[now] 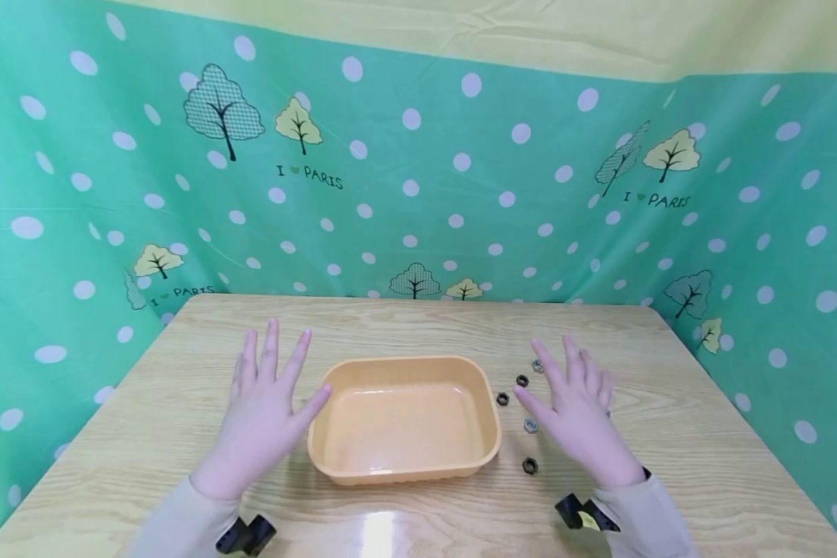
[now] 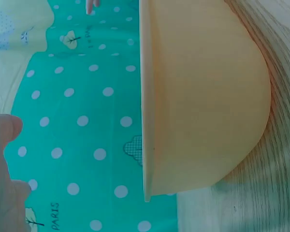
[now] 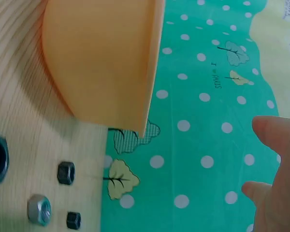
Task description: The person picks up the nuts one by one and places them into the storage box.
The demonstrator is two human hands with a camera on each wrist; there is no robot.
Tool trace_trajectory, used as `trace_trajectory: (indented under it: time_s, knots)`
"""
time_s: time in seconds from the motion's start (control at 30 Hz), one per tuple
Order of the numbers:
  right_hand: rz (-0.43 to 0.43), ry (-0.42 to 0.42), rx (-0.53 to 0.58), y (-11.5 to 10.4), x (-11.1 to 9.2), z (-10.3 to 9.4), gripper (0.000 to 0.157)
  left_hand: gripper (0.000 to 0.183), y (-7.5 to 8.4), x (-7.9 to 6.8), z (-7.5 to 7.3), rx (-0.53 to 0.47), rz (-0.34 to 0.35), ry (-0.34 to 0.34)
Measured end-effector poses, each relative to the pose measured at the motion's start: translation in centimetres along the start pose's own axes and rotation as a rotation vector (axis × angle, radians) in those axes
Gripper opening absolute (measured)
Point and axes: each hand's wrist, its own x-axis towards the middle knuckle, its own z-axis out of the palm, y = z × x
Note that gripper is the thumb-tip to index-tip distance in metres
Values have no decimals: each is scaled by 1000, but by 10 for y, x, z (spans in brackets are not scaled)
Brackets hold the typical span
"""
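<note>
A light orange plastic basin (image 1: 404, 471) stands upright on the table, with nothing inside it. My left hand (image 1: 258, 415) hovers at its left side, fingers spread and holding nothing. On the other side my right hand (image 1: 582, 418) is held above the table, fingers also apart, near several loose hex nuts. Among these are a dark nut (image 1: 530, 466), a silver nut (image 1: 531, 425) and another dark nut (image 1: 503, 398) close to the basin's right wall. The right wrist view shows a silver nut (image 3: 39, 210) and dark nuts beside the basin (image 3: 101, 58). The right hand may hide part of the group.
The wood-grain table (image 1: 251, 511) reaches back to a green polka-dot curtain (image 1: 432, 209) that hangs behind it and along both sides. Black wrist cameras are strapped at both sleeves (image 1: 181, 523).
</note>
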Motion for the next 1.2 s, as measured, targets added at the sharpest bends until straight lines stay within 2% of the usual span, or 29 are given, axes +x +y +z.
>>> trace_trajectory:
  time_s: [0.2,0.4,0.53,0.63,0.93,1.03,1.2]
  knots:
    - [7,-91,117,3,5,3,72,77,-6,7,-6,-169,-80,-164]
    - [44,-176,205,8,9,5,74,78,-17,17,-7,-434,-192,-339]
    - [61,-205,239,11,10,7,74,79,-27,22,-4,-612,-297,-460]
    - [76,-224,257,13,11,7,74,77,-35,27,-1,-728,-343,-528]
    - [120,-267,290,21,11,13,72,72,-45,38,14,-975,-457,-653]
    - [118,-271,309,25,11,15,68,71,-46,40,20,-996,-486,-672]
    - [113,-275,324,31,10,14,64,71,-46,39,27,-976,-474,-687]
